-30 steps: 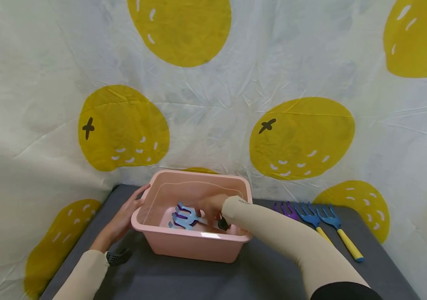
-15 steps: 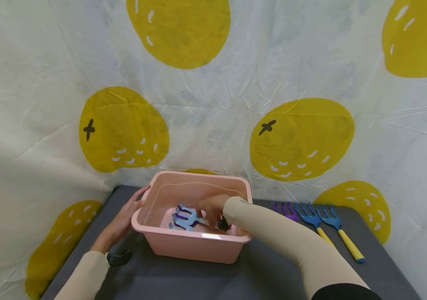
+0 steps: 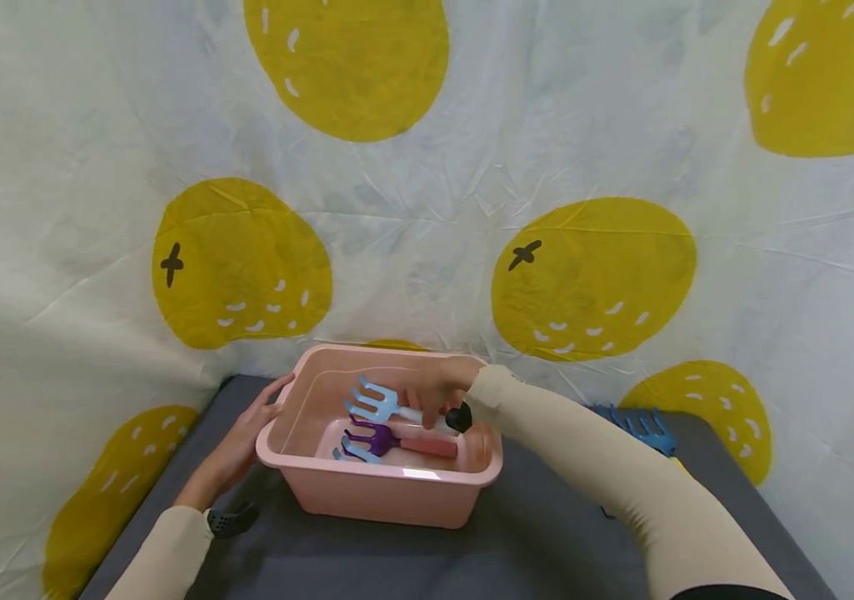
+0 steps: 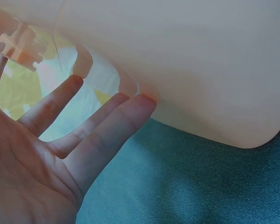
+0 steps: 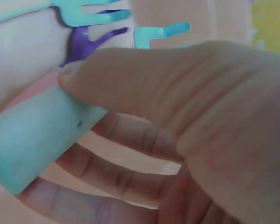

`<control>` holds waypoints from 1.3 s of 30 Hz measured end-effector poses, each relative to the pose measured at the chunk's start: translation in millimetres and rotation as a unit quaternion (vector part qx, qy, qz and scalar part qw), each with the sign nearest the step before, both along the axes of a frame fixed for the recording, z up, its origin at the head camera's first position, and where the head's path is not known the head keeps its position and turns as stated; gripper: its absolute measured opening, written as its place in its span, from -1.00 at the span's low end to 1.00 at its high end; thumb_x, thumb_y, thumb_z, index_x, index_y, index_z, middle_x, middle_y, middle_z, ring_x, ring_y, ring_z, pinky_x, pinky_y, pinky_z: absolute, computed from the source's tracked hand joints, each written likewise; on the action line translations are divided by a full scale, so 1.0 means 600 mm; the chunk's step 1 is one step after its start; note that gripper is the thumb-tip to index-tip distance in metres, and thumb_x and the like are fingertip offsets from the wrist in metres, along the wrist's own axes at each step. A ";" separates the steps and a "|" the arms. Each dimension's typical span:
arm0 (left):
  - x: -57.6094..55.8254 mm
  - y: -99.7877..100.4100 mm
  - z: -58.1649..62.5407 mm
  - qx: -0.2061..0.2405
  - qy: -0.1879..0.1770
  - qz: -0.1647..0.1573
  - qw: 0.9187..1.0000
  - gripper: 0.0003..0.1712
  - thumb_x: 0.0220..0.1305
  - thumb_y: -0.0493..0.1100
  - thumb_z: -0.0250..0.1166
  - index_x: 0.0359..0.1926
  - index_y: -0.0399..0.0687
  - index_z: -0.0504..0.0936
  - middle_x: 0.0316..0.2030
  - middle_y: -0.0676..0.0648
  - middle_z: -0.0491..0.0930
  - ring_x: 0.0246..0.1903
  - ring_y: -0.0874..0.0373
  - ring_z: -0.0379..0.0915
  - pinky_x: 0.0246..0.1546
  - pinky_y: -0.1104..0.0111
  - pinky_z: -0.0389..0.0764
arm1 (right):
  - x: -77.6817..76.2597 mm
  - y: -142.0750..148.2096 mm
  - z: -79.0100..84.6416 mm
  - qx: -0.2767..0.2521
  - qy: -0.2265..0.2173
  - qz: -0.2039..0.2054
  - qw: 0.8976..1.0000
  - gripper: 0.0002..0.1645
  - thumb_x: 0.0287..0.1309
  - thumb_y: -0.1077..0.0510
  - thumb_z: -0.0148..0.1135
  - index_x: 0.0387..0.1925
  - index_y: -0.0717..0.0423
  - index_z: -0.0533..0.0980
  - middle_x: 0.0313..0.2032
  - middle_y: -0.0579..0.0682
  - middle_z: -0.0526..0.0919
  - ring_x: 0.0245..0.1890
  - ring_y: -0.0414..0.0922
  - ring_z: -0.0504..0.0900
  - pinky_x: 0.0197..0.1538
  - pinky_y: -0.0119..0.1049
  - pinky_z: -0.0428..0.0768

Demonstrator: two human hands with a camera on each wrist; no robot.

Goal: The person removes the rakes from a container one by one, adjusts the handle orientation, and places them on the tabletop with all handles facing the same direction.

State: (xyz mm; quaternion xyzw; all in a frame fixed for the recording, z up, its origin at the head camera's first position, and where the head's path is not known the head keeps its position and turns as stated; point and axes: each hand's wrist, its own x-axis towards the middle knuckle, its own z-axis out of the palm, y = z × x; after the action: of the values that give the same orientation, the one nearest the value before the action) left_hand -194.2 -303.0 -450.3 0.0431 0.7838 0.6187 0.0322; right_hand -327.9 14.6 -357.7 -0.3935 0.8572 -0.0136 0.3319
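Observation:
A pink plastic tub (image 3: 389, 497) stands on the table. My left hand (image 3: 242, 437) steadies its left rim, fingers extended; in the left wrist view the fingertips (image 4: 142, 105) touch the tub's wall. Inside the tub, my right hand (image 3: 437, 387) grips the white handle (image 5: 42, 128) of a light blue garden hand fork (image 3: 377, 406), thumb on top and fingers curled beneath. Nearer the front wall lies a purple hand fork (image 3: 374, 437) with a pink handle. Tines of another light blue fork (image 3: 357, 452) show beside it; its handle is hidden.
More blue hand forks (image 3: 651, 432) lie on the table at the right, mostly covered by my right sleeve (image 3: 584, 454). The dark grey table (image 3: 337, 562) meets a white curtain (image 3: 412, 275) printed with yellow fruit shapes.
My right hand has risen with the light blue fork, uncovering the purple fork and its pink handle. My right sleeve now hides more of the forks on the table. The left hand keeps its place.

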 end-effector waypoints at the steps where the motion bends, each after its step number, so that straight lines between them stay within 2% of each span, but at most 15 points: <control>1: 0.002 0.001 0.000 0.000 0.002 0.000 1.000 -0.30 0.60 0.20 -0.07 0.63 0.41 -0.04 0.61 -0.15 -0.07 0.40 -0.32 0.16 0.19 -0.23 0.47 | 0.004 0.006 0.011 -0.005 0.010 0.008 1.000 -0.20 0.22 0.23 0.44 0.42 -0.16 0.33 -0.19 -0.10 0.53 -0.54 -0.16 0.47 -0.47 -0.36 0.50; 3: 0.006 0.003 0.001 -0.002 0.002 0.001 1.000 -0.31 0.61 0.19 -0.08 0.63 0.40 -0.04 0.60 -0.15 -0.06 0.40 -0.32 0.16 0.19 -0.23 0.47 | 0.016 0.017 0.038 -0.020 0.016 0.006 1.000 -0.19 0.22 0.26 0.43 0.43 -0.09 0.32 -0.05 -0.06 0.54 -0.45 -0.14 0.56 -0.34 -0.30 0.64; 4: 0.008 0.004 0.001 -0.001 0.002 0.001 1.000 -0.31 0.61 0.19 -0.08 0.63 0.40 -0.04 0.60 -0.16 -0.05 0.39 -0.33 0.17 0.17 -0.24 0.48 | 0.024 0.024 0.053 -0.024 0.020 -0.004 1.000 -0.27 0.22 0.25 0.44 0.38 -0.05 0.38 0.00 -0.05 0.56 -0.39 -0.12 0.59 -0.27 -0.26 0.67; 5: 0.010 0.005 0.001 0.000 0.001 0.002 1.000 -0.31 0.61 0.19 -0.09 0.63 0.41 -0.04 0.60 -0.16 -0.05 0.39 -0.34 0.17 0.16 -0.25 0.48 | 0.027 0.030 0.062 -0.028 0.035 -0.006 0.999 -0.35 0.20 0.23 0.46 0.30 -0.01 0.44 0.01 -0.04 0.58 -0.33 -0.12 0.62 -0.21 -0.23 0.69; 7: 0.013 0.007 0.001 0.004 -0.001 0.003 1.000 -0.32 0.61 0.19 -0.09 0.63 0.41 -0.04 0.60 -0.16 -0.06 0.39 -0.35 0.17 0.13 -0.24 0.50 | 0.035 0.043 0.081 -0.034 0.053 -0.002 0.998 -0.36 0.20 0.20 0.48 0.29 -0.02 0.46 0.01 -0.01 0.61 -0.26 -0.12 0.63 -0.16 -0.19 0.70; 11: 0.016 0.008 0.000 0.003 -0.006 0.007 1.000 -0.32 0.61 0.20 -0.10 0.63 0.44 -0.06 0.61 -0.15 -0.11 0.39 -0.33 0.17 0.12 -0.21 0.53 | 0.047 0.071 0.110 -0.045 0.056 -0.024 0.997 -0.33 0.19 0.16 0.50 0.29 -0.08 0.44 0.00 -0.02 0.60 -0.21 -0.06 0.68 -0.22 -0.15 0.72; 14: 0.014 0.007 -0.002 0.005 -0.013 0.010 1.000 -0.32 0.61 0.21 -0.10 0.63 0.46 -0.06 0.61 -0.15 -0.11 0.36 -0.33 0.20 0.07 -0.16 0.58 | 0.052 0.097 0.124 -0.065 0.029 -0.061 0.996 -0.35 0.21 0.20 0.47 0.28 -0.09 0.43 -0.02 0.03 0.57 -0.29 0.02 0.69 -0.29 -0.06 0.74; 19: 0.014 0.007 -0.005 0.014 -0.012 0.011 1.000 -0.33 0.62 0.19 -0.10 0.63 0.43 -0.04 0.60 -0.18 -0.08 0.34 -0.36 0.22 -0.03 -0.07 0.64 | 0.058 0.144 0.142 -0.090 0.018 -0.090 0.992 -0.40 0.20 0.22 0.47 0.22 -0.06 0.43 -0.05 0.09 0.53 -0.35 0.03 0.65 -0.35 -0.09 0.73; 22: 0.015 0.006 -0.006 0.014 -0.009 0.010 1.000 -0.32 0.61 0.19 -0.10 0.63 0.41 -0.04 0.60 -0.19 -0.09 0.34 -0.37 0.22 -0.03 -0.07 0.64 | 0.066 0.174 0.153 -0.096 0.022 -0.103 0.990 -0.41 0.20 0.24 0.47 0.20 -0.02 0.42 -0.05 0.12 0.52 -0.28 0.01 0.65 -0.38 -0.12 0.73; 28: 0.015 0.006 -0.003 0.015 -0.005 0.009 1.000 -0.31 0.61 0.19 -0.09 0.63 0.40 -0.05 0.59 -0.20 -0.08 0.31 -0.38 0.24 0.00 -0.10 0.64 | 0.073 0.237 0.159 -0.110 0.024 -0.138 0.984 -0.37 0.19 0.23 0.48 0.24 0.04 0.41 -0.05 0.14 0.56 -0.23 -0.01 0.66 -0.39 -0.10 0.74; 39: 0.019 0.007 0.003 0.015 -0.005 0.003 1.000 -0.32 0.63 0.17 -0.11 0.64 0.41 -0.06 0.59 -0.21 -0.06 0.27 -0.35 0.28 -0.04 -0.05 0.66 | 0.089 0.376 0.127 -0.147 -0.003 -0.201 0.969 -0.34 0.22 0.18 0.46 0.28 0.04 0.38 -0.05 0.12 0.60 -0.31 -0.02 0.68 -0.38 -0.03 0.74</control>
State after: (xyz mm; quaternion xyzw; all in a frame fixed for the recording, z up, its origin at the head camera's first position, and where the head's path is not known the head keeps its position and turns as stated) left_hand -183.0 -298.5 -448.5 0.0381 0.7742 0.6309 0.0340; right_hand -274.7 240.2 -281.6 -0.2576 0.9063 -0.2069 0.2637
